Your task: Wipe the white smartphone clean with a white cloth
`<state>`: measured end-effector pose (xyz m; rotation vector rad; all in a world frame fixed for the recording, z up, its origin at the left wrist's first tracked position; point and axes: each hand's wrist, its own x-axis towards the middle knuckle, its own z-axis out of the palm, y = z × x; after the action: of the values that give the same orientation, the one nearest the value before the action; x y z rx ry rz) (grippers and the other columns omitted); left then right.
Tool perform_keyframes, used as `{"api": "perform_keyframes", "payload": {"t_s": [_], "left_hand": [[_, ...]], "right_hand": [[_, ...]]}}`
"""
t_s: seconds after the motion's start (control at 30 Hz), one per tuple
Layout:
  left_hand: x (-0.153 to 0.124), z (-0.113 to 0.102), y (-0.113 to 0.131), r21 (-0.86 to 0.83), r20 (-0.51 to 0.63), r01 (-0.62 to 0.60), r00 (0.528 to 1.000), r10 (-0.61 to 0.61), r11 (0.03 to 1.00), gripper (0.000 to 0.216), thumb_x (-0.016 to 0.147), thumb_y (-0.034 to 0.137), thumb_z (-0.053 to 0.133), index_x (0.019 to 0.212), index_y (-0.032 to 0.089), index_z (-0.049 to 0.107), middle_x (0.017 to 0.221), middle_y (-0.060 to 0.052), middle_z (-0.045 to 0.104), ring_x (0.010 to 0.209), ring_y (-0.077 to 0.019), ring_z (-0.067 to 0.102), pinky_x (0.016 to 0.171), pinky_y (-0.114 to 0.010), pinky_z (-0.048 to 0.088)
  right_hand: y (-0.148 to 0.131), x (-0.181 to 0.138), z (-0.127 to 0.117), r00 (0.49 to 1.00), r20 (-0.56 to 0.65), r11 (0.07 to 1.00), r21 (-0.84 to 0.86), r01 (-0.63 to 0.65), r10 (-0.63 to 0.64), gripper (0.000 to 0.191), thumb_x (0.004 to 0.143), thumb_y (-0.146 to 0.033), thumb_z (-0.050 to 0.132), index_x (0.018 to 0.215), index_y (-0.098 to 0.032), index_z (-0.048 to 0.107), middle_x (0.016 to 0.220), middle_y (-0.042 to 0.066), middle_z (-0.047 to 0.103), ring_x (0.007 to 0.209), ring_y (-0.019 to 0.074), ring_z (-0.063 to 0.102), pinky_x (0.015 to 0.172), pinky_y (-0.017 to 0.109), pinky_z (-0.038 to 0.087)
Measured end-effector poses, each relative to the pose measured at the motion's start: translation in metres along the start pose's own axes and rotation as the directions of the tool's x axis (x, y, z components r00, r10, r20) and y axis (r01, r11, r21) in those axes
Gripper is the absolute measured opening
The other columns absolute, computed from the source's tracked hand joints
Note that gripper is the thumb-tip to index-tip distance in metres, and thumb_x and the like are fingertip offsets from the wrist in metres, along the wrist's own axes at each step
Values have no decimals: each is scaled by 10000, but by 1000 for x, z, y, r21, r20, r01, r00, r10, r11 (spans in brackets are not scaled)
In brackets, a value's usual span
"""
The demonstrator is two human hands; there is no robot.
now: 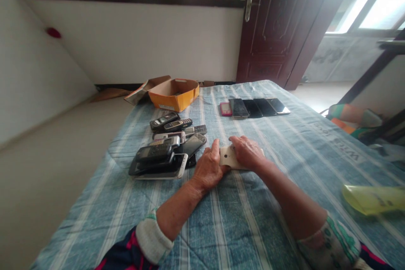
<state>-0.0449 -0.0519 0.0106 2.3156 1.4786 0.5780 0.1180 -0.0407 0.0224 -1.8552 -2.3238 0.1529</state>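
Both my hands rest on a pale beige phone [228, 158] lying back-up on the blue striped cloth [240, 215]. My left hand [207, 168] grips its left end, thumb along the edge. My right hand [247, 152] covers its right part with fingers curled over it. Just left of my hands lies a pile of several old phones [167, 147], dark and silver. Farther back, a row of several phones [256, 107] lies side by side, a small pink one [225, 109] at its left end.
An open orange cardboard box [174, 94] sits at the far left edge of the cloth. A yellow-green translucent object [373, 198] lies at the right. A dark wooden door [278, 25] stands beyond the far edge; bare floor [47, 168] runs along the left.
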Motion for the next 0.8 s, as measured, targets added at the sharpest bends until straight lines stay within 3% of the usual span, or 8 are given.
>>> {"api": "perform_keyframes", "payload": {"t_s": [0.2, 0.4, 0.6, 0.8], "left_hand": [[0, 3, -3, 3, -25, -23, 999, 23, 1000, 875, 689, 264, 732, 1405, 72, 268, 1099, -174, 644, 1079, -323, 594, 872, -421, 496], [0, 7, -9, -36, -70, -40, 997, 38, 999, 946, 686, 353, 760, 1427, 120, 221, 1109, -165, 633, 1039, -303, 626, 849, -413, 507], [-1, 1, -3, 7, -9, 14, 1000, -14, 1000, 917, 698, 280, 732, 1431, 72, 222, 1113, -192, 633, 1068, -320, 612, 845, -409, 502], [0, 2, -5, 2, -31, -36, 999, 36, 999, 922, 683, 264, 727, 1436, 95, 222, 1106, -154, 656, 1089, -324, 593, 869, -415, 483]], "right_hand": [[-11, 6, 6, 997, -63, 996, 78, 52, -47, 349, 853, -133, 431, 1174, -187, 558, 977, 97, 668, 911, 208, 591, 724, 279, 398], [-25, 15, 10, 992, -53, 987, 110, 121, -116, 234, 849, -138, 445, 1040, -183, 573, 946, 87, 675, 913, 207, 570, 710, 269, 393], [-13, 11, 10, 994, -41, 994, 37, 99, -98, 288, 841, -118, 442, 1096, -173, 564, 952, 107, 667, 926, 229, 579, 714, 292, 397], [5, 2, 7, 998, -41, 999, 0, 46, -46, 321, 878, -147, 403, 1153, -180, 566, 952, 110, 666, 916, 239, 599, 661, 296, 384]]}}
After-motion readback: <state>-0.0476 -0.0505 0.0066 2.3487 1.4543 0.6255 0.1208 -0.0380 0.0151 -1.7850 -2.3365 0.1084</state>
